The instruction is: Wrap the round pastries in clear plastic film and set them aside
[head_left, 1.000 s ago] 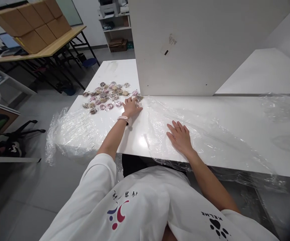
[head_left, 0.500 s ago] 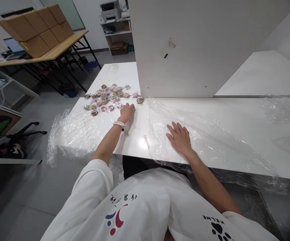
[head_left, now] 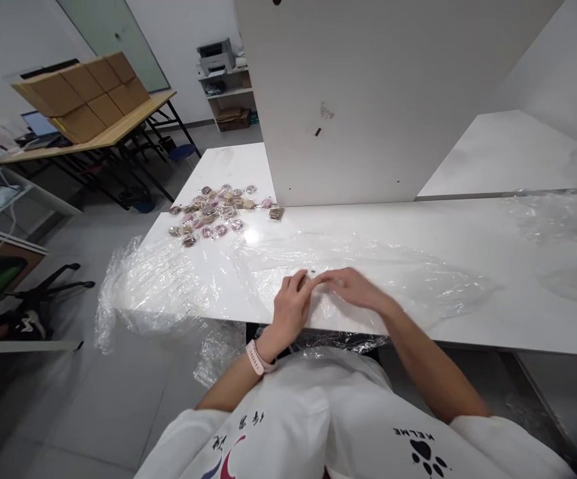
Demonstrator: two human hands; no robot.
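My left hand is closed, with bent fingers, over a clear plastic sheet spread on the white table. My right hand reaches in from the right, and its fingers meet the left fingertips in a pinch. A tiny dark-ended piece shows just beyond the fingertips, too small to name. What else the fingers hold is hidden. Several small wrapped pieces, pink and brown, lie scattered at the table's far left, with a brown packet beside them.
A pile of clear plastic bags hangs over the table's left front edge. More clear film lies at the right. An upright white panel rises behind the table. Cardboard boxes stand on a wooden desk at the back left.
My left hand has come right and nearer from beside the wrapped pieces to meet my right. My right hand, earlier flat on the plastic, now pinches. The plastic sheet has shifted left.
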